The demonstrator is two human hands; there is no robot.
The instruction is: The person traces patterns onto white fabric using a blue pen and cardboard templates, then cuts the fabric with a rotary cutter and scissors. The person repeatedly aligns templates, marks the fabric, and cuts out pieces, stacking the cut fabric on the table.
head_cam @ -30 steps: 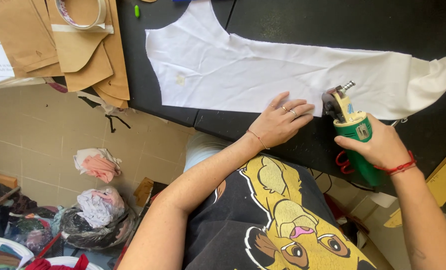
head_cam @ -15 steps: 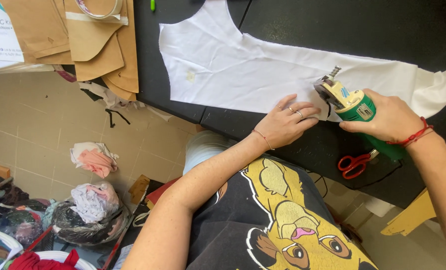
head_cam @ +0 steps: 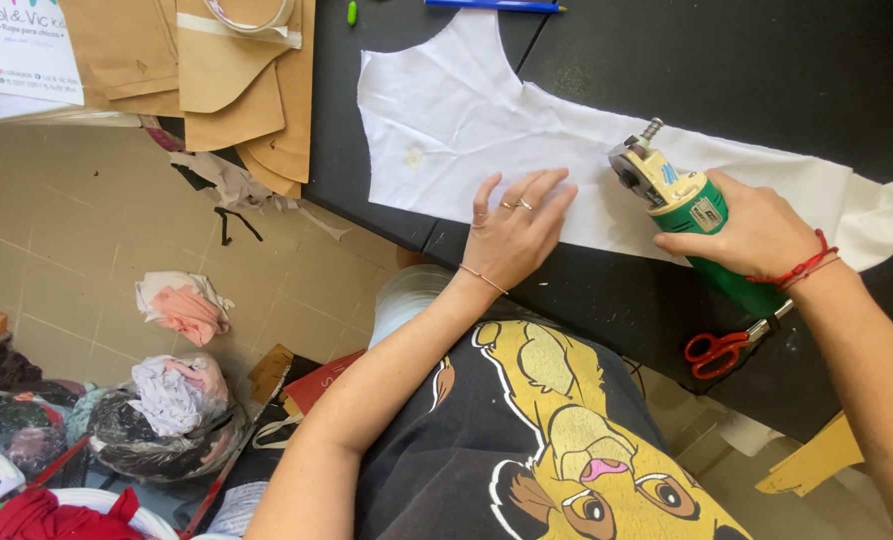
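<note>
1 cutter (head_cam: 679,200); 1 scissors (head_cam: 722,348)

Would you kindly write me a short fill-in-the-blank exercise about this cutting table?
1. The left hand lies flat on the ____ fabric.
2. The right hand grips a ____ electric cutter.
3. The scissors on the table have ____ handles.
4. Brown paper patterns lie at the table's edge beyond the ____ hand.

Missing words: white; green; red; left
</note>
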